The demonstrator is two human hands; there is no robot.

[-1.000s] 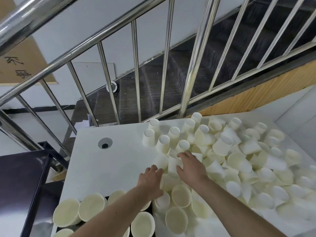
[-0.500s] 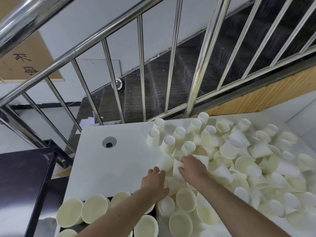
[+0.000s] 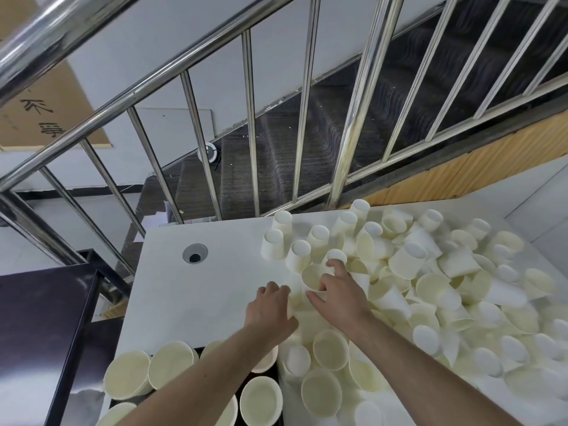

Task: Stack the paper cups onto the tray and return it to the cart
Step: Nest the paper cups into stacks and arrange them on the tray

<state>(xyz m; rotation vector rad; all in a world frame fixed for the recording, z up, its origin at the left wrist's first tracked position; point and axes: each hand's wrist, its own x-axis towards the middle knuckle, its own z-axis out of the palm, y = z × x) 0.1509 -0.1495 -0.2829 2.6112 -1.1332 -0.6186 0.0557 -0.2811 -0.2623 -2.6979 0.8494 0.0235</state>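
Note:
A big heap of white paper cups (image 3: 430, 287) covers the right half of the white table (image 3: 199, 287), some upside down, some on their sides. My right hand (image 3: 341, 290) grips one paper cup (image 3: 312, 276) at the heap's left edge, its mouth tipped toward me. My left hand (image 3: 270, 309) lies just left of it, fingers curled against the cups, and whether it grips one is unclear. Upright cups (image 3: 169, 364) stand in rows on a dark tray (image 3: 276, 368) at the near edge, partly hidden by my forearms.
A steel stair railing (image 3: 347, 142) rises right behind the table, with dark stairs beyond. The table has a round cable hole (image 3: 194, 254). A dark cart surface (image 3: 40, 333) sits to the left, lower than the table.
My right hand has tipped a cup up out of the heap and closed around it. My left hand slid slightly forward beside it. The camera has shifted a little.

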